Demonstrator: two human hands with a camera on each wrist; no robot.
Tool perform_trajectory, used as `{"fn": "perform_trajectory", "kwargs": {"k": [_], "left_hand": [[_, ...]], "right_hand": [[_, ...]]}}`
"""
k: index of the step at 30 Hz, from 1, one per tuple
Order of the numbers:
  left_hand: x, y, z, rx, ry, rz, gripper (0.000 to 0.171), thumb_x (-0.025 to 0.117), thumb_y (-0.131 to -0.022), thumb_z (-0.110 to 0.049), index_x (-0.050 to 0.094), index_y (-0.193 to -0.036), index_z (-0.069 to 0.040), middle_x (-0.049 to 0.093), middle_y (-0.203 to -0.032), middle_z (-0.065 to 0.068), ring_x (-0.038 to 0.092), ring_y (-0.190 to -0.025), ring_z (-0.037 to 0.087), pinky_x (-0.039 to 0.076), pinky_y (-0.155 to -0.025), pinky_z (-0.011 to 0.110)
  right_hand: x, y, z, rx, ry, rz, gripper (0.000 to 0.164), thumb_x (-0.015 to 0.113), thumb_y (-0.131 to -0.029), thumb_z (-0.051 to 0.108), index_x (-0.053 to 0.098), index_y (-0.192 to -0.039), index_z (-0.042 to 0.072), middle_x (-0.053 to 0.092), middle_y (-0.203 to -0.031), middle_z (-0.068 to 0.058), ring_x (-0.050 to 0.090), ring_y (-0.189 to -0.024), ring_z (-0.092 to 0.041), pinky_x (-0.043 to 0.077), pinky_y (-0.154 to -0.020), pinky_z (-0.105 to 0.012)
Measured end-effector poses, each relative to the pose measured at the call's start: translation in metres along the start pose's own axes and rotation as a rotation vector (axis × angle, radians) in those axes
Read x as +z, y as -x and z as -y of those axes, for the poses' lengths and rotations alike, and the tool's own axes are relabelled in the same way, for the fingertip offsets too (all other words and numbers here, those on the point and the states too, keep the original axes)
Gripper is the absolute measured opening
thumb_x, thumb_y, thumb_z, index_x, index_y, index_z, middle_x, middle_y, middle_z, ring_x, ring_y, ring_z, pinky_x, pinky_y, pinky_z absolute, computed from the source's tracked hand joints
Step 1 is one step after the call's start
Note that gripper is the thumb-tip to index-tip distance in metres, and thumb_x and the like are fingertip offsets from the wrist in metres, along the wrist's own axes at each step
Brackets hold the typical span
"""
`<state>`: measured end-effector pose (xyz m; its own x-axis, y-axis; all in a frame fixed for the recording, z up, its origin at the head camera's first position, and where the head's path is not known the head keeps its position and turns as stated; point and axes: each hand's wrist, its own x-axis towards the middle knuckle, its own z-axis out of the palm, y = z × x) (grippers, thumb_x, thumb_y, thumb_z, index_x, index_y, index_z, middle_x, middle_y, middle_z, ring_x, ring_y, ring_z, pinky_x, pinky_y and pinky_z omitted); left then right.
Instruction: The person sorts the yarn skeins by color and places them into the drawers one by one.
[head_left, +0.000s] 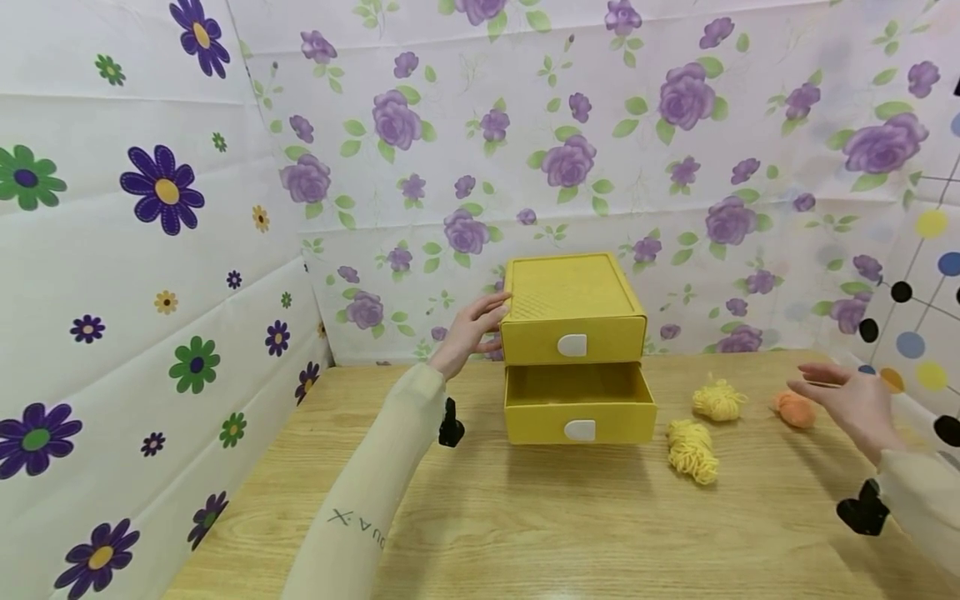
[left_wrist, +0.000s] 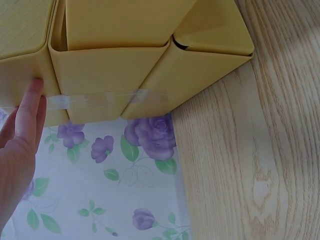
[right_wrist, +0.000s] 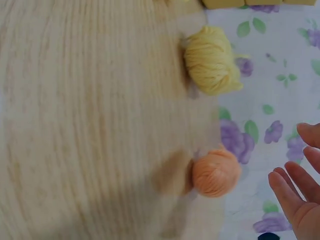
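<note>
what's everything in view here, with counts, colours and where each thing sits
Drawer unit: one, yellow, on the table, lower drawer pulled out
Drawer pulls: two, white, one per drawer front
Tape: count unclear, clear, along the unit's side
Yarn bundles: two, yellow, on the table right of the unit
Yarn ball: one, orange, right of the yellow bundles
Table: one, light wood grain, beneath the unit and yarn
Patterned sheets: three, white with flowers or dots, back, left and right
Wrist pieces: two, black, one by each wrist
Sleeves: two, cream, on the person's arms
Left hand: one, touching the unit's left side
Right hand: one, beside the yarn ball
</note>
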<state>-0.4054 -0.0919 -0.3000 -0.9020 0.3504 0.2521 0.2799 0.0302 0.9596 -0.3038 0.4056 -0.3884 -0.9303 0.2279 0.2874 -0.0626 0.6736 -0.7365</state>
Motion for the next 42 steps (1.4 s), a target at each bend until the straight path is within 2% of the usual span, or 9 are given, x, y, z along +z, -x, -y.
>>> {"fn": "perform_trajectory", "kwargs": {"k": [3, 8, 11, 15, 19, 23, 27, 30, 42], "left_hand": [[0.001, 0.000, 0.000, -0.006, 0.007, 0.001, 0.041, 0.054, -0.092, -0.032, 0.050, -0.130, -0.020, 0.047, -0.124, 0.007, 0.048, -0.101, 0.030, 0.042, -0.083, 0.051], [0.001, 0.000, -0.001, -0.012, 0.007, -0.004, 0.040, 0.055, -0.092, -0.032, 0.051, -0.130, -0.021, 0.047, -0.123, 0.006, 0.048, -0.101, 0.030, 0.042, -0.083, 0.051], [0.001, 0.000, -0.001, -0.011, 0.003, -0.009, 0.039, 0.054, -0.092, -0.032, 0.051, -0.129, -0.021, 0.047, -0.123, 0.006, 0.048, -0.101, 0.029, 0.044, -0.082, 0.049], [0.001, 0.000, -0.002, -0.011, -0.003, -0.007, 0.040, 0.054, -0.092, -0.032, 0.051, -0.130, -0.020, 0.047, -0.123, 0.005, 0.048, -0.101, 0.029, 0.045, -0.081, 0.047], [0.001, 0.001, -0.003, -0.010, -0.009, -0.006, 0.041, 0.054, -0.092, -0.032, 0.050, -0.131, -0.020, 0.047, -0.123, 0.005, 0.049, -0.101, 0.028, 0.045, -0.081, 0.046], [0.001, 0.001, -0.003, -0.007, -0.015, -0.009, 0.040, 0.053, -0.092, -0.032, 0.050, -0.131, -0.020, 0.047, -0.123, 0.004, 0.049, -0.101, 0.028, 0.047, -0.079, 0.044], [0.001, 0.001, -0.002, -0.009, -0.010, -0.007, 0.040, 0.054, -0.092, -0.032, 0.050, -0.131, -0.020, 0.046, -0.124, 0.006, 0.047, -0.102, 0.029, 0.047, -0.080, 0.044], [0.001, 0.000, -0.002, -0.011, -0.001, -0.004, 0.041, 0.054, -0.093, -0.031, 0.049, -0.131, -0.019, 0.045, -0.125, 0.008, 0.046, -0.102, 0.030, 0.045, -0.081, 0.047], [0.002, 0.001, -0.003, -0.011, 0.008, -0.009, 0.039, 0.053, -0.093, -0.030, 0.051, -0.130, -0.020, 0.046, -0.124, 0.007, 0.048, -0.101, 0.030, 0.043, -0.083, 0.050]], "right_hand": [[0.002, 0.001, -0.008, -0.010, 0.023, -0.031, 0.065, 0.061, -0.084, 0.044, 0.051, -0.122, -0.007, 0.057, -0.112, -0.022, 0.044, -0.101, -0.039, 0.040, -0.069, -0.044], [0.005, 0.001, -0.019, -0.003, 0.031, -0.077, 0.059, 0.063, -0.083, 0.041, 0.055, -0.118, -0.006, 0.062, -0.104, -0.015, 0.050, -0.082, -0.014, 0.041, -0.058, -0.027], [0.009, 0.001, -0.023, 0.019, 0.003, -0.065, 0.060, 0.062, -0.085, 0.039, 0.053, -0.120, -0.008, 0.056, -0.110, -0.024, 0.052, -0.088, -0.023, 0.041, -0.055, -0.023], [0.015, 0.000, -0.028, 0.051, -0.033, -0.034, 0.063, 0.057, -0.088, 0.037, 0.046, -0.125, -0.012, 0.044, -0.120, -0.034, 0.039, -0.106, -0.046, 0.041, -0.059, -0.026], [0.019, -0.002, -0.033, 0.074, -0.020, -0.015, 0.064, 0.055, -0.089, 0.038, 0.043, -0.127, -0.012, 0.041, -0.121, -0.035, 0.037, -0.107, -0.047, 0.040, -0.062, -0.034], [0.021, 0.000, -0.038, 0.063, -0.003, -0.026, 0.062, 0.055, -0.089, 0.037, 0.044, -0.125, -0.013, 0.042, -0.121, -0.035, 0.040, -0.104, -0.046, 0.040, -0.060, -0.031], [0.022, 0.001, -0.041, 0.069, -0.020, -0.029, 0.064, 0.057, -0.088, 0.036, 0.043, -0.125, -0.014, 0.040, -0.122, -0.036, 0.036, -0.107, -0.049, 0.041, -0.071, -0.043], [0.022, 0.000, -0.042, 0.097, -0.030, -0.010, 0.069, 0.058, -0.087, 0.039, 0.040, -0.127, -0.015, 0.036, -0.125, -0.036, 0.030, -0.111, -0.053, 0.031, -0.082, -0.059], [0.024, -0.002, -0.046, 0.112, 0.036, 0.010, 0.070, 0.058, -0.086, 0.041, 0.042, -0.124, -0.016, 0.036, -0.123, -0.038, 0.032, -0.107, -0.054, 0.033, -0.080, -0.058]]}}
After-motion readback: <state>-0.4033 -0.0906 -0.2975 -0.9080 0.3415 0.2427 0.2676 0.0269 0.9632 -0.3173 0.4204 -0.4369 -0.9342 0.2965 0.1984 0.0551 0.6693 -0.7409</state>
